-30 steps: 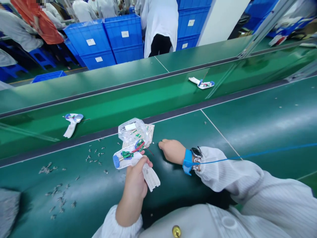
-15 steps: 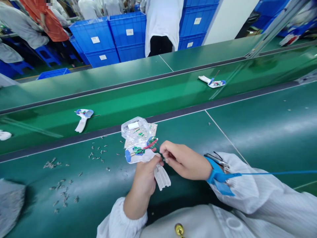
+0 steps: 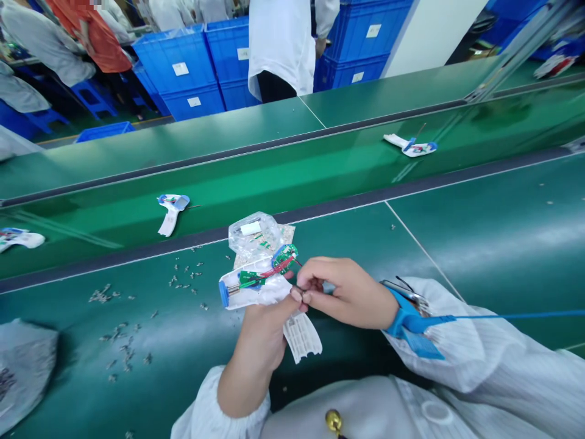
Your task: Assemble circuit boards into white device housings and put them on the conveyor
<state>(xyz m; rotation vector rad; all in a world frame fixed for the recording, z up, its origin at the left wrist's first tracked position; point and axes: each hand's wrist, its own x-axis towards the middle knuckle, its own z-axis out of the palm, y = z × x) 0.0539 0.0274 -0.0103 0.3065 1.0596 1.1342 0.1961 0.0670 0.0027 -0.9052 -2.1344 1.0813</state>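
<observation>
My left hand is closed round the neck of a white plastic housing half, shaped like a handheld thermometer gun. Green circuit boards, red and green wires and a blue end piece sit in its head. Thumb and fingers of my right hand are pinched together against the housing, by my left thumb. What lies in that pinch is too small and hidden to name. A blue wrist strap with a cord circles my right wrist. Behind the housing lies a clear plastic bag with small green boards.
Small metal parts are scattered on the green bench at left, beside a pale bag. Beyond runs a green conveyor belt carrying several similar white housings. Blue crates and people in white coats stand behind.
My right fingers have come in against the housing at my left thumb. The housing has tilted slightly. Housings on the belt appear farther right, and another shows more at the left edge.
</observation>
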